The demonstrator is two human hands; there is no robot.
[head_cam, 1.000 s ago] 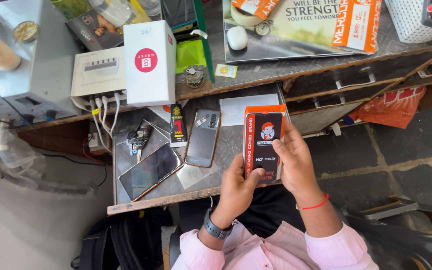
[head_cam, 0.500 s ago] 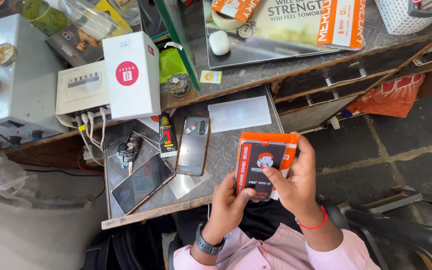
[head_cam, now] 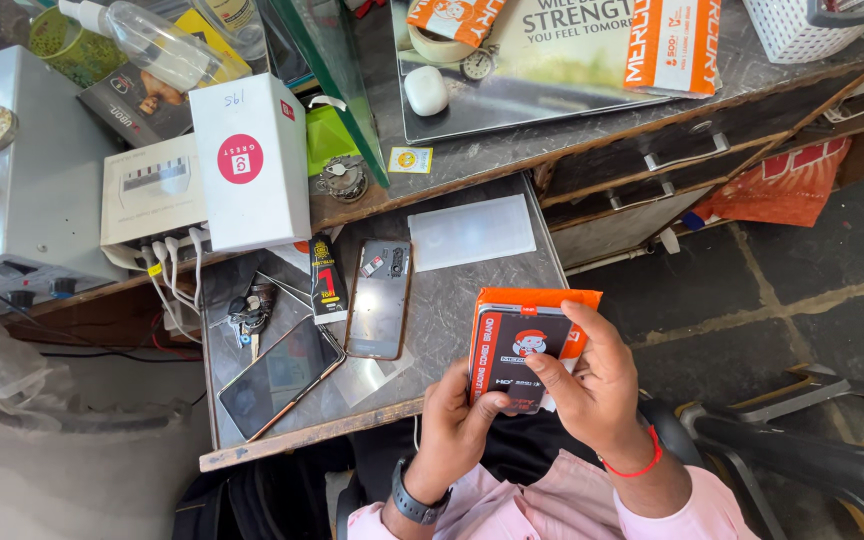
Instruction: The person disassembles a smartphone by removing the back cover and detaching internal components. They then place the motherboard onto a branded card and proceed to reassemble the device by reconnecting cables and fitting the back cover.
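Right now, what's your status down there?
Both hands, left hand and right hand, grip the flat orange-and-black packet. Nothing blocks it. Two phones lie on the grey worktop.

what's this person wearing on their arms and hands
Both hands are bare, no gloves or rings that can be made out. The left hand has a dark wristwatch on its wrist; the right hand has a thin red thread band. Light pink shirt sleeves cover both forearms.

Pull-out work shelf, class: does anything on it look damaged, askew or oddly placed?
Yes. One phone lies with its back off, insides showing. A second phone lies askew, its corner near the shelf edge. Both hands hold an orange packet.
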